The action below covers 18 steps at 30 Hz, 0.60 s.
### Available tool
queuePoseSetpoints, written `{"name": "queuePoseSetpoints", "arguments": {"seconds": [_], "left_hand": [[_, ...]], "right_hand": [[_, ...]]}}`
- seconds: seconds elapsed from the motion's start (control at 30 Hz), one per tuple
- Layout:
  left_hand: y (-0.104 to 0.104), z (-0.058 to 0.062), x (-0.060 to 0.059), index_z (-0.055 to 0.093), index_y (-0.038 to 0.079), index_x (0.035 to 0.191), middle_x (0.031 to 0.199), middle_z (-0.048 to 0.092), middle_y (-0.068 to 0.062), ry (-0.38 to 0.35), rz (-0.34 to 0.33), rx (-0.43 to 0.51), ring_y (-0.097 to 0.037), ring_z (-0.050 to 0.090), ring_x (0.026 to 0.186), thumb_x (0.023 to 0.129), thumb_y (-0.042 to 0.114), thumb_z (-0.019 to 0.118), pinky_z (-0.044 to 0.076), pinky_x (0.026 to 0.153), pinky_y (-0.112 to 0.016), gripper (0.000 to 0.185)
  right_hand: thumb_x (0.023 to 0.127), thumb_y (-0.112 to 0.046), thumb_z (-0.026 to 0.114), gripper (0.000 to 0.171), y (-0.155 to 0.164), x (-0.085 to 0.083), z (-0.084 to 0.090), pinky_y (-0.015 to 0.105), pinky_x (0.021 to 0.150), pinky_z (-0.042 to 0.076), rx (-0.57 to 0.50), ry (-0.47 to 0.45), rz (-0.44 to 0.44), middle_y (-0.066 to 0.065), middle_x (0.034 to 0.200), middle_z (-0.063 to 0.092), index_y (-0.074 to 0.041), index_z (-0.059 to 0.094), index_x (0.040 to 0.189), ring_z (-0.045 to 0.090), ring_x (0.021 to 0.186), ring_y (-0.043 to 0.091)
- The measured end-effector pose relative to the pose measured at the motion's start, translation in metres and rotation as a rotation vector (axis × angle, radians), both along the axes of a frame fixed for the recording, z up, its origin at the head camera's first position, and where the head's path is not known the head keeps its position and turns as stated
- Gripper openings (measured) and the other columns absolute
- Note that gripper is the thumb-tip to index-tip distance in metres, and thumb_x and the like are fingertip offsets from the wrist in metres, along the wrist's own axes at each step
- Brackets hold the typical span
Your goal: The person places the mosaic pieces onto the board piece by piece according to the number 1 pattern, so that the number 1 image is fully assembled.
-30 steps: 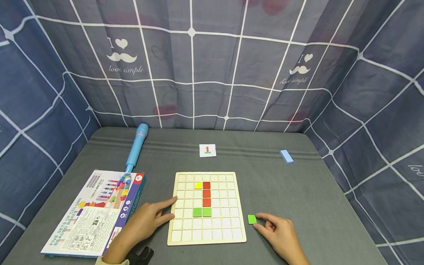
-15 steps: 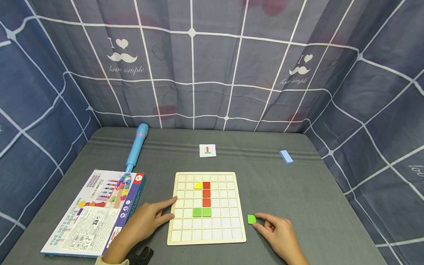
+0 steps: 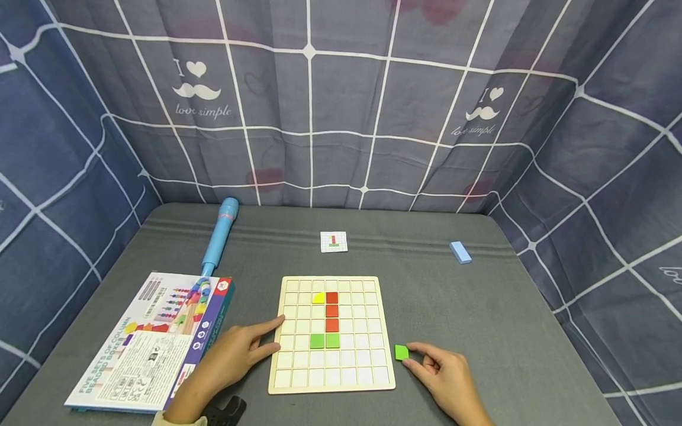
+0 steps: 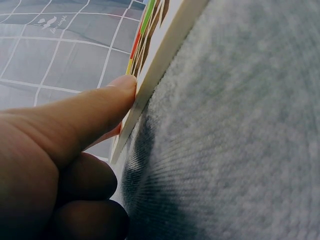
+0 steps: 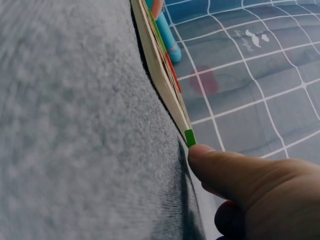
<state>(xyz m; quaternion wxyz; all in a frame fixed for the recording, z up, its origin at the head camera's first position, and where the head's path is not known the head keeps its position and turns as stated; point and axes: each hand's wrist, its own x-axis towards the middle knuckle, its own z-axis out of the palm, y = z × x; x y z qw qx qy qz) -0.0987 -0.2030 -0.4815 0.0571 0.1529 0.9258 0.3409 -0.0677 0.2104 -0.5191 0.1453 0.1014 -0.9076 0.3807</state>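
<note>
A pale wooden grid board (image 3: pixel 298 378) lies in the middle of the table. On it a yellow piece (image 3: pixel 318 298) sits beside the top of a column of red square tiles (image 3: pixel 332 310), with two green tiles (image 3: pixel 325 341) below. My left hand (image 3: pixel 237 355) rests its straight index finger and thumb against the board's left edge; the left wrist view shows the thumb tip (image 4: pixel 125 85) on that edge. Just off the board's right side, my right hand (image 3: pixel 447 376) pinches a loose green square tile (image 3: pixel 401 352) between thumb and index finger. In the right wrist view that tile (image 5: pixel 189 137) overlaps the board's corner.
Behind the board lies a small pattern card (image 3: pixel 334 242). A light blue block (image 3: pixel 460 252) lies at the back right. To the left are a toy box (image 3: pixel 144 349) and a blue microphone-shaped stick (image 3: pixel 219 234). Grid-patterned curtains (image 3: pixel 341 94) enclose the table.
My right hand has slid slightly to the left with the green tile, bringing it closer to the board's right edge. The left hand and the board stay in place.
</note>
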Motion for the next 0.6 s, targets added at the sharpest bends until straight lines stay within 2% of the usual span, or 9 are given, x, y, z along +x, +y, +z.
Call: {"name": "queuePoseSetpoints", "arguments": {"seconds": [0.3,0.6], "left_hand": [[-0.001,-0.002,0.0,0.065,0.018,0.141,0.06,0.036,0.017,0.02,-0.009,0.001,0.001,0.028,0.052,0.095,0.034,0.074,0.025,0.048,-0.02,0.05],[0.0,-0.001,0.0,0.065,0.017,0.141,0.06,0.036,0.017,0.015,-0.009,0.002,0.001,0.028,0.052,0.094,0.033,0.074,0.025,0.048,-0.02,0.05]], "right_hand": [[0.076,-0.015,0.09,0.027,-0.005,0.0,0.002,0.017,0.042,0.03,-0.02,-0.02,0.024,-0.022,0.056,0.036,-0.024,0.079,0.099,0.029,0.046,-0.006],[0.08,-0.024,0.088,0.023,-0.017,-0.007,0.008,0.016,0.043,0.03,-0.055,-0.038,0.138,-0.023,0.057,0.035,-0.027,0.079,0.101,0.027,0.047,-0.008]]}}
